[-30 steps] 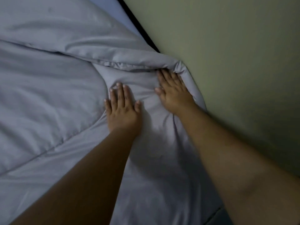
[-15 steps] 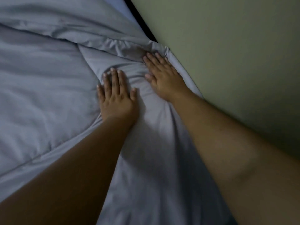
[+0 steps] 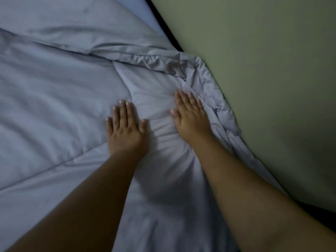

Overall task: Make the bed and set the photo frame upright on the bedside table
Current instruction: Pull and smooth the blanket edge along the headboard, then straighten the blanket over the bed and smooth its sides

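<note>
Both forearms are bare, no sleeves in view. The left hand (image 3: 125, 131) and right hand (image 3: 190, 117) wear nothing. Fingernails are short.

A bed (image 3: 138, 8) covered by a grey-blue duvet (image 3: 54, 99) that fills most of the view, shot in dim light. The duvet lies loosely, with long soft creases and a stitched seam running diagonally below its middle. Its upper right corner (image 3: 189, 68) is bunched and wrinkled, pressed against a pale green wall (image 3: 263, 79). Above that corner, a strip of lighter blue sheet shows, edged by a dark band where the bed meets the wall.
</note>
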`<control>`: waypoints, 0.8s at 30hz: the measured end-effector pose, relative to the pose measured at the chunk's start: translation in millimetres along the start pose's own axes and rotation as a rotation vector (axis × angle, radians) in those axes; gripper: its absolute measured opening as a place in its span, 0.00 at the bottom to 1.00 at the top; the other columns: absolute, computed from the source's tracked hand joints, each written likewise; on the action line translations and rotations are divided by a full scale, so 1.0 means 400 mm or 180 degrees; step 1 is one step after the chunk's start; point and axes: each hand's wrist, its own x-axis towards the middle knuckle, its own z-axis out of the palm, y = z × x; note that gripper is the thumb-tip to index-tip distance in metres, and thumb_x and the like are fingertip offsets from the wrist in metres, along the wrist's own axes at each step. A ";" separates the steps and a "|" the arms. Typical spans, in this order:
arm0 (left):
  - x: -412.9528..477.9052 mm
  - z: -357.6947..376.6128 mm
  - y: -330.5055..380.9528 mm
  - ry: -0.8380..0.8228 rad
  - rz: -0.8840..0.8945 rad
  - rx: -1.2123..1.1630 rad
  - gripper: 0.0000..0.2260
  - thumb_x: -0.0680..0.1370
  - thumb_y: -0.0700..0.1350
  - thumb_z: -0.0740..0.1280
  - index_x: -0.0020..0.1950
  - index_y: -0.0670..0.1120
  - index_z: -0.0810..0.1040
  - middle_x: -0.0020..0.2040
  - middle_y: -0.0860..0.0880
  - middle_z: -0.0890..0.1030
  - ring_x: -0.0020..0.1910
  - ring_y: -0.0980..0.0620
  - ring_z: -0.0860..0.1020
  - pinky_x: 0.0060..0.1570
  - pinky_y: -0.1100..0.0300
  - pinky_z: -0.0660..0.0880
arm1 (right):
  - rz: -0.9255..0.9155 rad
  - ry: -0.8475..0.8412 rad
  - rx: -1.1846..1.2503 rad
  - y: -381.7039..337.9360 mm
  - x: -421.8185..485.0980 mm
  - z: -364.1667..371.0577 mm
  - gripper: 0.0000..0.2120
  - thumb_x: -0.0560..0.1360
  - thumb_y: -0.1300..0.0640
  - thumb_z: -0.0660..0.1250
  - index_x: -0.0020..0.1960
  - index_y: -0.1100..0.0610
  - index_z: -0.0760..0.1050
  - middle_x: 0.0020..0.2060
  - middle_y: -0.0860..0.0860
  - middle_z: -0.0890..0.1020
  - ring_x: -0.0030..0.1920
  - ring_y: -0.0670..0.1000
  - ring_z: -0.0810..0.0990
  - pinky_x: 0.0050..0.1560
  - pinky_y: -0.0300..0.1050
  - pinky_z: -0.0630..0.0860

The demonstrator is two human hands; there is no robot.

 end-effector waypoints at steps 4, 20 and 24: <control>-0.032 -0.049 -0.069 -0.0077 -0.0036 -0.0027 0.29 0.80 0.58 0.46 0.77 0.49 0.42 0.78 0.51 0.43 0.77 0.48 0.41 0.75 0.50 0.40 | 0.0172 -0.0191 -0.0057 -0.042 0.023 -0.029 0.26 0.80 0.45 0.50 0.75 0.54 0.54 0.76 0.51 0.57 0.76 0.52 0.52 0.75 0.52 0.46; -0.157 -0.395 -0.701 0.0336 -0.0539 -0.0251 0.25 0.80 0.56 0.51 0.75 0.49 0.59 0.76 0.49 0.60 0.76 0.47 0.56 0.73 0.47 0.55 | -0.0863 -0.0134 0.0090 -0.910 0.004 -0.038 0.22 0.79 0.48 0.54 0.68 0.57 0.67 0.68 0.54 0.72 0.68 0.55 0.68 0.70 0.53 0.60; -0.249 -0.475 -0.996 0.0362 -0.0775 -0.0155 0.22 0.79 0.56 0.53 0.71 0.49 0.67 0.73 0.48 0.66 0.73 0.47 0.62 0.70 0.49 0.60 | -0.1055 -0.0131 0.0083 -1.200 -0.066 0.015 0.20 0.78 0.47 0.56 0.63 0.58 0.72 0.61 0.54 0.78 0.61 0.57 0.74 0.62 0.51 0.64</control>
